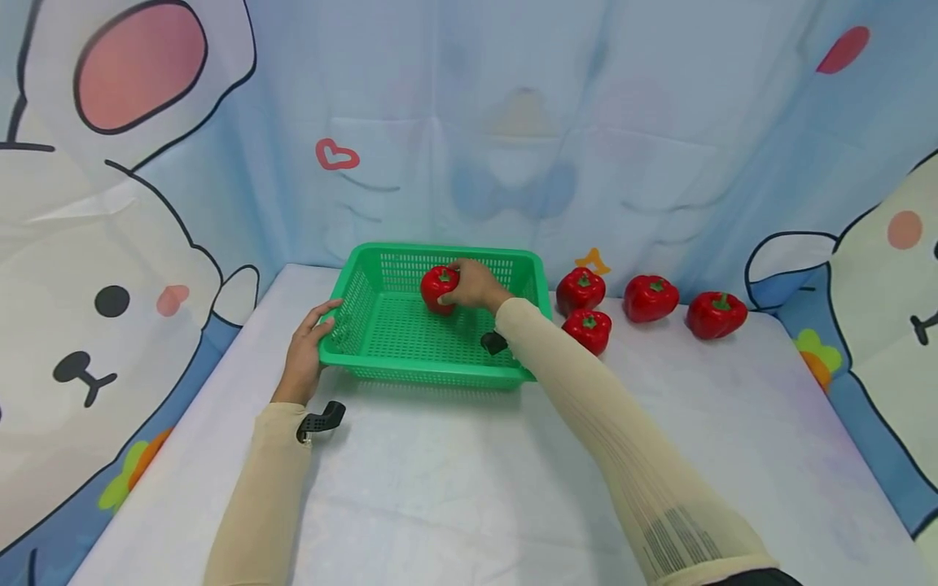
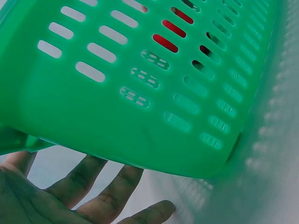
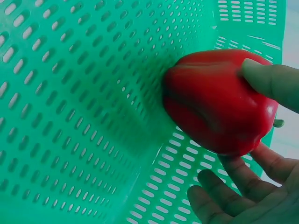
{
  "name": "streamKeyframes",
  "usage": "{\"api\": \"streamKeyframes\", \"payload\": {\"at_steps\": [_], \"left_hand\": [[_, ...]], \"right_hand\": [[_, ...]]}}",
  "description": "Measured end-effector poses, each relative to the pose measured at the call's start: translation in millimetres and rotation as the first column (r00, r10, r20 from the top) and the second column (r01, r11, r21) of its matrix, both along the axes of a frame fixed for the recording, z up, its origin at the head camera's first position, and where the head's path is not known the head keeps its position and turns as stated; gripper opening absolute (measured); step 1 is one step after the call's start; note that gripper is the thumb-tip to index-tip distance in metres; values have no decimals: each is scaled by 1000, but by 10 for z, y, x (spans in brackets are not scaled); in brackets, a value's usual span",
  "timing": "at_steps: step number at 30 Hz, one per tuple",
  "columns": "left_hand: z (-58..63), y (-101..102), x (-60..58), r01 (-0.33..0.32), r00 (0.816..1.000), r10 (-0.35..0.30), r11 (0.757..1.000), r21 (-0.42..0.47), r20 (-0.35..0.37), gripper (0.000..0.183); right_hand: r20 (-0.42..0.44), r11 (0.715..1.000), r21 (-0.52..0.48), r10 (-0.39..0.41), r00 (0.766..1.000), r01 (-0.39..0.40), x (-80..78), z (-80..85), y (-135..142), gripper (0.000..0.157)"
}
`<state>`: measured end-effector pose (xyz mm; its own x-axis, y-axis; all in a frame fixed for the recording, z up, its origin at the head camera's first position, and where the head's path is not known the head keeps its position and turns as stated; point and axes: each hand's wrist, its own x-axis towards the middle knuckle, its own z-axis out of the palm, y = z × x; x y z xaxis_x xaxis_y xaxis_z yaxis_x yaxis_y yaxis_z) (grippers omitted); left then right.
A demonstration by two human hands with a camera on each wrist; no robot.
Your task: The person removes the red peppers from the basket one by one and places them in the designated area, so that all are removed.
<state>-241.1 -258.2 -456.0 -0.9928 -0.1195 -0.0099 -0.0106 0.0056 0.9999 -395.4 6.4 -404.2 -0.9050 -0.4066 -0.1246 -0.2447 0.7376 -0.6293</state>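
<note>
A green perforated plastic basket [image 1: 432, 373] stands on the white-covered table. Inside it my right hand [image 1: 475, 286] grips a red bell pepper [image 1: 437, 286], with the thumb on one side and fingers on the other. The right wrist view shows this pepper [image 3: 215, 102] close to the basket floor; whether it touches is unclear. My left hand [image 1: 302, 358] rests against the left end of the basket. In the left wrist view its fingers [image 2: 112, 196] lie extended along the basket's outer side, with some fingertips hidden behind it.
To the right of the basket are several red bell peppers: one at the back [image 1: 580, 290], one in front of it [image 1: 589, 330], and two farther right, a nearer one [image 1: 650, 299] and the outermost one [image 1: 716, 315]. A cartoon-printed curtain [image 1: 440, 122] hangs behind.
</note>
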Motion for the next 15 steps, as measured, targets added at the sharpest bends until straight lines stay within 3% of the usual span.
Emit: {"api": "streamKeyframes", "payload": {"at_steps": [6,15], "left_hand": [[-29,3,-11,-1,1000,1,1000,5,-7,43],[-32,-10,-4,8,1000,-8,1000,7,-11,45]], "right_hand": [[-42,999,-24,20,999,-21,34,10,78,69],[-55,971,-239,3,998,-16,141,208,304,67]]}}
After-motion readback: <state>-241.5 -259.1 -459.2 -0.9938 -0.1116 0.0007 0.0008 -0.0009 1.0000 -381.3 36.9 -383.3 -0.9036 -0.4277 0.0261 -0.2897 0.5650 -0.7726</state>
